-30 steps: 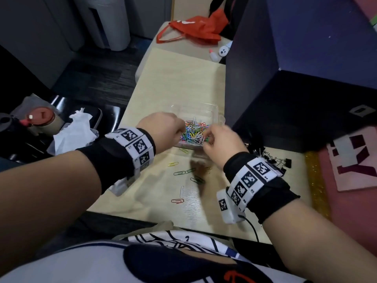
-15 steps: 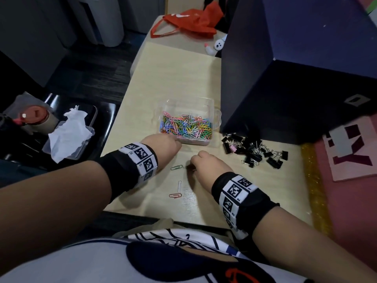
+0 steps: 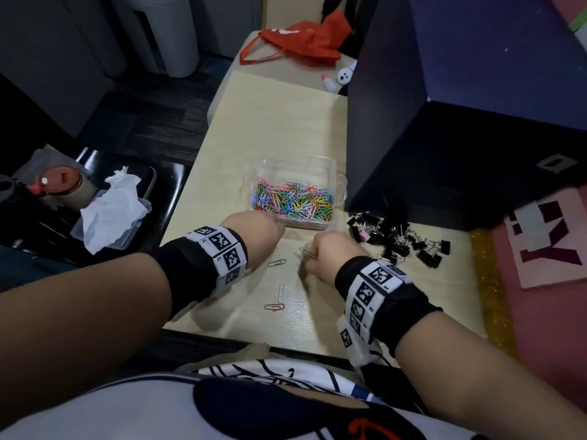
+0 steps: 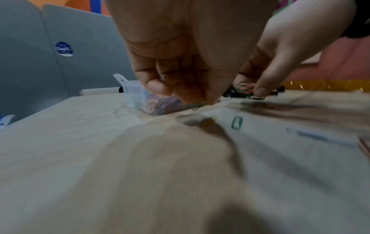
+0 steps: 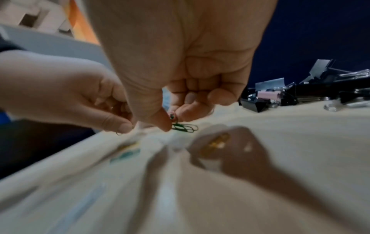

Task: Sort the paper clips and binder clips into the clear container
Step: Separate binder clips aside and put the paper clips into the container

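The clear container (image 3: 337, 182) stands mid-table, holding a heap of coloured paper clips (image 3: 293, 201). A pile of black binder clips (image 3: 397, 241) lies to its right. My right hand (image 3: 324, 252) is just in front of the container, and its thumb and forefinger pinch green paper clips (image 5: 185, 127) just off the tabletop. My left hand (image 3: 257, 231) is close beside it with fingertips bunched downward, apparently pinching a thin paper clip (image 4: 197, 106). Loose on the table in front lie a green clip (image 3: 277, 262), a pale clip (image 3: 281, 292) and a red clip (image 3: 274, 307).
A tall dark blue box (image 3: 460, 122) rises right behind the container and binder clips. A red bag (image 3: 301, 39) lies at the table's far end. Left of the table is a black tray (image 3: 171, 185) with a tissue-filled plastic box (image 3: 111, 211).
Both hands left the container and came down to the loose clips in front of it. The right hand has now taken hold of green clips.
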`<action>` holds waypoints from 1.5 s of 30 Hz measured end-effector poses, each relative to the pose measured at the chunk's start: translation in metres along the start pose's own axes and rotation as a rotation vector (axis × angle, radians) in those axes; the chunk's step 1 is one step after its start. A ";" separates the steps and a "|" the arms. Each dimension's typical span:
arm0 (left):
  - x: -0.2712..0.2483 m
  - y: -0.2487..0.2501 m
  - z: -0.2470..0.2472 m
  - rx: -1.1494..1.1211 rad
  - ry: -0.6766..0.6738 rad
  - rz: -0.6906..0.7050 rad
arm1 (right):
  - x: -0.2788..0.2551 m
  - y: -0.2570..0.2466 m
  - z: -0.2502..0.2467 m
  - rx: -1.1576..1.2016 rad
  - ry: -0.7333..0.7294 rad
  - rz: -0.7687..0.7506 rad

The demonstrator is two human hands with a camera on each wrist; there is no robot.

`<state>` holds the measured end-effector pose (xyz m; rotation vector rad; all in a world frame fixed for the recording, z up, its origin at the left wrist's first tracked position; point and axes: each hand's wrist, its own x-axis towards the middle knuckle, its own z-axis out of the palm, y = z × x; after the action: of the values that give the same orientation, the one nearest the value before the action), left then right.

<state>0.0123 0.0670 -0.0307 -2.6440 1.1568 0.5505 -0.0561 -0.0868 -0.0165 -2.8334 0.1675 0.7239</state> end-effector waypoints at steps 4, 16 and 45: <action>-0.003 -0.005 -0.034 -0.184 0.185 -0.036 | 0.005 -0.003 -0.031 0.220 0.256 0.034; -0.006 -0.004 -0.022 -0.071 -0.009 -0.007 | -0.007 0.012 -0.015 -0.114 -0.154 0.142; -0.010 -0.013 -0.006 -0.093 0.048 -0.060 | -0.002 0.009 0.022 0.053 0.049 -0.206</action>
<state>0.0171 0.0806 -0.0208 -2.7750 1.0854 0.5455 -0.0691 -0.0900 -0.0358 -2.7656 -0.0959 0.5977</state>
